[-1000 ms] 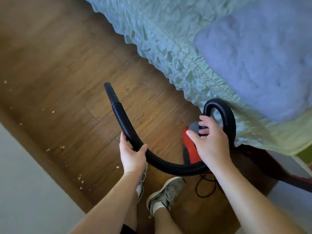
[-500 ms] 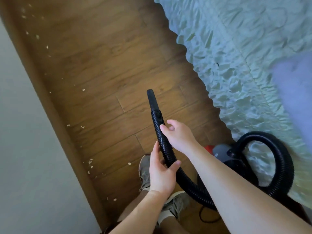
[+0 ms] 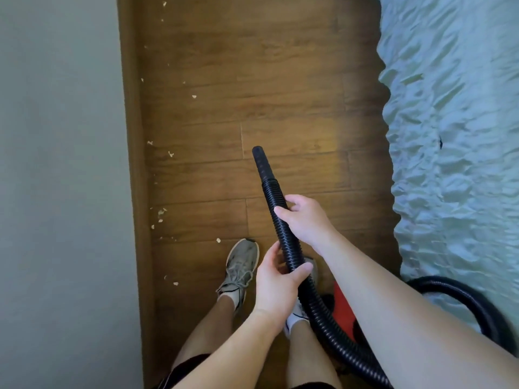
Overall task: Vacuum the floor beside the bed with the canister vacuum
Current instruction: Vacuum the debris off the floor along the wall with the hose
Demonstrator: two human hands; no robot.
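Within fingers (image 3: 283,211) of left hand (image 3: 276,284) and right hand (image 3: 306,221) runs the hose (image 3: 288,242).

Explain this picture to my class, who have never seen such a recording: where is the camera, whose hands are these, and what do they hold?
The camera sits on a person's head and looks down, so everything is seen from that person's own view. The left hand and right hand both grip a black ribbed hose; its nozzle points ahead over the wooden floor. The hose leads back to a red vacuum. Pale crumbs lie near the wall on the left; the bed is on the right.
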